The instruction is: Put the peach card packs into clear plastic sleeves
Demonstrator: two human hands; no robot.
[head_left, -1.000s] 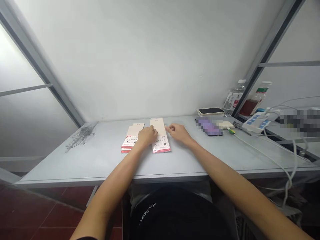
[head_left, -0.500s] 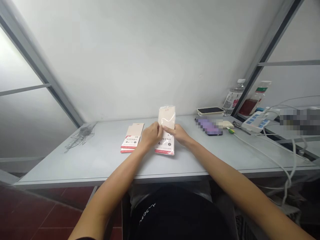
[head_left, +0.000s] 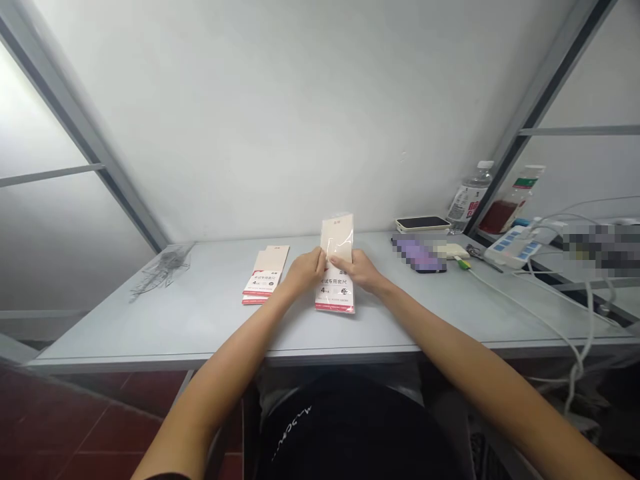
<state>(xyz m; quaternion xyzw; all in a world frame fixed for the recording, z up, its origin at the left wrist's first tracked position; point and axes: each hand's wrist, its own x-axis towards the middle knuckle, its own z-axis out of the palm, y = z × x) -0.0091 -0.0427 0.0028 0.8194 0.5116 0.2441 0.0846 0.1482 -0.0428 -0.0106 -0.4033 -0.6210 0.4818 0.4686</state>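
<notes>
– At the middle of the desk [head_left: 200, 327], what's in hand?

– One packet [head_left: 336, 291]. Clear-wrapped, pale at top, printed white below with a red strip along the near edge. Held between both hands, far end toward the wall [head_left: 280, 133]. Whether the near edge touches the desk, cannot tell.

– Fingers?

– Left hand [head_left: 307, 269]: fingers curled and drawn together at the packet's left edge, tips partly hidden. Right hand [head_left: 363, 269]: thumb laid over the front, the others behind the right edge, out of sight. Both look like a narrow pinch on the packet.

– Step, as you judge it?

– Two-handed handling of this one packet, gripped about its middle. Finer purpose of the grip, can't say.

– What would a next move call for?

– My judgement: one hand to bear the packet before the other lets go. Surface looks slick, so light, even pressure.

– Nearby?

– Left of it, apart: a stack [head_left: 261, 283] of similar packets, at least two, overlapping, flat on the desk. Well to the right: black-faced phone [head_left: 423, 223] by the wall, bottle [head_left: 467, 200] beyond it, power strip [head_left: 520, 243], white cable [head_left: 523, 307] trailing off the desk's near edge.
</notes>
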